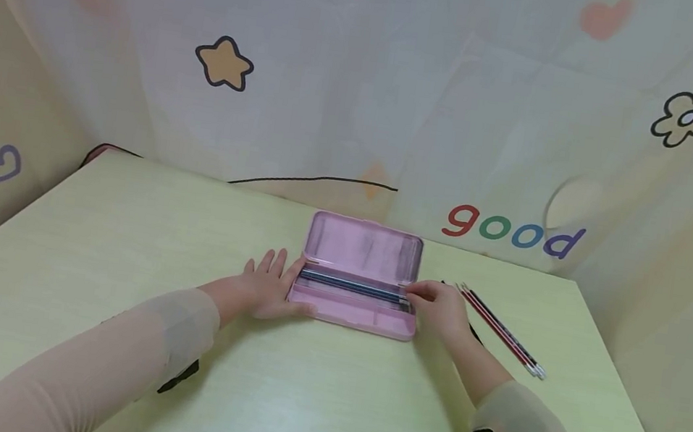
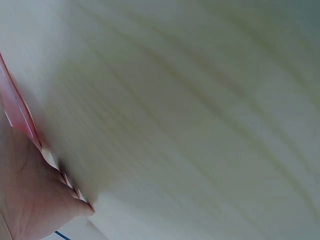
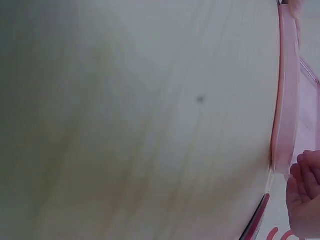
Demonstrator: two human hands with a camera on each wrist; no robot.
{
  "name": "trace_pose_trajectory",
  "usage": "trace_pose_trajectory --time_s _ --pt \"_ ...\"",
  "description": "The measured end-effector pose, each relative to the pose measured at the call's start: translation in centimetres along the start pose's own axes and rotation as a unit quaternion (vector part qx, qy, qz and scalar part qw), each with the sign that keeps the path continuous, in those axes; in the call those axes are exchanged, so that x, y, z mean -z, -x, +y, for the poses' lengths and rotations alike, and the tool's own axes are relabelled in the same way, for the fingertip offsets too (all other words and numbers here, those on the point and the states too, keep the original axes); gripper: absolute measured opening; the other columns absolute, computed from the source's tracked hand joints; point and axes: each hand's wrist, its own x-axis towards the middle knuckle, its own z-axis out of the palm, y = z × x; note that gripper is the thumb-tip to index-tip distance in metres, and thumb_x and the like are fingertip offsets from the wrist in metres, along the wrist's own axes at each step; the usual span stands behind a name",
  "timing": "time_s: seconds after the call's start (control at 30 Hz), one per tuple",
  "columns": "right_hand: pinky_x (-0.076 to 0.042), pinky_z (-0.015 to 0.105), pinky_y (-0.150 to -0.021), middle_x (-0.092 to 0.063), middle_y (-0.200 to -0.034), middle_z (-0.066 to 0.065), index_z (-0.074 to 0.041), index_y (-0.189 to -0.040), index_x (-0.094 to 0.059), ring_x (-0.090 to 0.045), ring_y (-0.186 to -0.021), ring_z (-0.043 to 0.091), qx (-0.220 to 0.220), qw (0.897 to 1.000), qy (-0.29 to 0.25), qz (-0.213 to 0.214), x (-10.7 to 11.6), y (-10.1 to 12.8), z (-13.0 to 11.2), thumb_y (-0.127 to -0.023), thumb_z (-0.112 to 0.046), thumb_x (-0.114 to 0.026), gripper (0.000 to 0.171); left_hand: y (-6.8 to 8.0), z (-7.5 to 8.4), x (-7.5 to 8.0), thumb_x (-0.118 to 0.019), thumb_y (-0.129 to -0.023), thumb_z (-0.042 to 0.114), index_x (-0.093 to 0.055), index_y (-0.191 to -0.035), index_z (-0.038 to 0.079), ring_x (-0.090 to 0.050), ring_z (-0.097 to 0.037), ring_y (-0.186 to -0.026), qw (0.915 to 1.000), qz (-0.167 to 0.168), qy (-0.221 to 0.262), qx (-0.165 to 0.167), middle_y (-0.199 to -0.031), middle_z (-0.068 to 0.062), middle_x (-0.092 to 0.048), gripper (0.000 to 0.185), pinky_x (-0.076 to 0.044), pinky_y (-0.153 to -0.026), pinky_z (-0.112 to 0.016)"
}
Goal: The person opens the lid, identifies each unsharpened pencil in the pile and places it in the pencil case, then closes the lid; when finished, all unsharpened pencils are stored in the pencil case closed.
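A pink pencil case (image 1: 363,247) lies open at the middle of the table, its lid laid back toward the wall. Several dark pencils (image 1: 350,286) lie lengthwise in its tray. My left hand (image 1: 268,286) rests flat on the table at the case's left end, fingers straight, with the thumb against the front left corner. At the right end my right hand (image 1: 439,307) pinches the ends of the pencils with curled fingers. The left wrist view shows my palm (image 2: 25,200) beside the case's pink edge (image 2: 17,112). The right wrist view shows fingers (image 3: 305,195) by the case's rim (image 3: 285,100).
Several red and dark pencils (image 1: 502,331) lie loose on the pale green table (image 1: 86,247), right of my right hand. A printed cloth backdrop (image 1: 400,106) closes the table off at the back and both sides.
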Motion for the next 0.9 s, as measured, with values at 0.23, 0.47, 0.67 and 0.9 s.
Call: trace_pose_trajectory --time_s 0.23,0.47,0.67,0.9 --pt "-0.045 0.040 -0.091 -0.066 -0.110 0.013 -0.005 -0.107 -0.069 -0.056 -0.104 0.026 0.015 0.999 -0.034 0.005 0.7 0.3 0.1 -0.090 -0.013 -0.063 0.020 -0.5 -0.2 -0.4 -0.024 -0.079 0.081 0.009 -0.150 0.015 0.006 -0.040 -0.139 0.9998 -0.005 -0.019 0.005 -0.153 -0.022 0.006 0.102 -0.005 -0.108 -0.058" --pt "-0.036 0.044 -0.100 -0.063 -0.116 0.011 -0.008 -0.112 -0.067 -0.049 -0.115 0.026 0.026 0.998 -0.053 -0.001 2.1 0.8 1.4 -0.090 -0.023 -0.063 0.027 -0.1 -0.1 0.0 -0.029 -0.082 0.077 0.006 -0.150 0.012 0.005 -0.042 -0.138 1.0000 -0.001 -0.002 -0.002 -0.153 -0.024 0.004 0.100 -0.004 -0.107 -0.060" --pt "-0.030 0.047 -0.104 -0.056 -0.126 0.011 -0.010 -0.119 -0.063 -0.042 -0.122 0.027 -0.006 0.996 -0.083 -0.015 3.6 2.1 2.5 -0.090 -0.036 -0.062 0.039 0.5 0.0 0.2 -0.031 -0.084 0.075 0.003 -0.150 0.011 0.002 -0.044 -0.138 1.0000 0.008 -0.003 -0.004 -0.152 -0.025 0.001 0.098 -0.006 -0.106 -0.060" --pt "-0.029 0.048 -0.104 -0.054 -0.129 0.014 -0.007 -0.124 -0.059 -0.040 -0.124 0.029 -0.025 0.994 -0.104 -0.009 5.3 3.6 4.1 -0.089 -0.041 -0.061 0.049 0.6 0.2 0.2 -0.031 -0.083 0.076 0.004 -0.150 0.011 0.003 -0.043 -0.138 1.0000 0.005 0.004 -0.006 -0.152 -0.025 0.003 0.099 -0.005 -0.106 -0.060"
